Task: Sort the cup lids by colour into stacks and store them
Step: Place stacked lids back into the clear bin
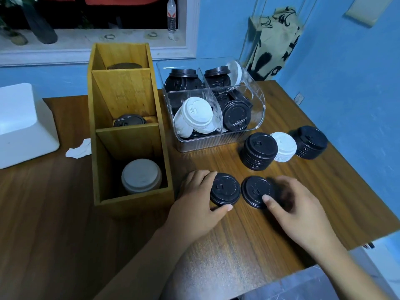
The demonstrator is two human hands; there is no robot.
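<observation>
Cup lids (198, 112) lie in several places on the wooden table (65, 213), and two of them are under your hands near the front edge. Your left hand (198, 195) curls its fingers round the far side of the left black lid (225, 189), with the thumb against the near rim. Your right hand (303, 211) puts its thumb on top of the right black lid (256, 191) and its fingers bend round the right rim; this hand is blurred, so I judge the grip more than I see it.

Behind them stand three sorted stacks: a tall black stack (260, 150), a white stack (284, 147) close against it, and a second black stack (311, 141) further right. The clear bin (216, 145) holds black and white lids mixed, many standing on edge.

These lids are probably thin plastic, very light and a little springy. Take each one by the rim, between thumb and fingers, because the smooth top can slip. Nested lids may stick together, and a tall stack can lean, so set it down straight.

Some things are not clear. I cannot tell if each lid under your hands is one lid or a few nested. In the wooden organiser (129, 98) the near compartment shows a pale lid stack (140, 175), the middle one a dark lid (129, 121), and the far one only a dark edge. How many lids lie low in the bin is hidden.
</observation>
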